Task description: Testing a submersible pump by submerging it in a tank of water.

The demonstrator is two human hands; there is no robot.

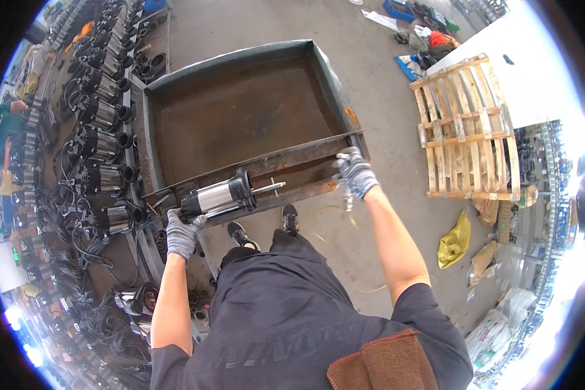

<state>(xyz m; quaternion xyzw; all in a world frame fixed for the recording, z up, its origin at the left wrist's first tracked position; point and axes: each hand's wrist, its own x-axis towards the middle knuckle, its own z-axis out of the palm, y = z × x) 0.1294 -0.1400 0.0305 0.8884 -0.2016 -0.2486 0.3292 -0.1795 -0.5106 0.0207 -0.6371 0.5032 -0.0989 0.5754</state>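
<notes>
A pump motor (216, 197) with a silver cylinder, black ends and a thin shaft pointing right lies on the rusty metal beam along the near side of a tank. My left hand (182, 235), in a grey knitted glove, grips its black left end. To the right of the shaft, my right hand (355, 171), in a striped grey glove, is closed above the tank's near right corner. A small metallic piece (349, 203) shows under this hand, and a thin yellowish line loops near it. What the right fingers hold is largely hidden and blurred.
The wide metal tank (148, 133) has brownish contents. Several similar motors (97, 144) stand in a row at left, with black cables around them. A wooden pallet (469, 133) and a yellow bag (454, 242) lie at right. Another person (6, 130) is at far left.
</notes>
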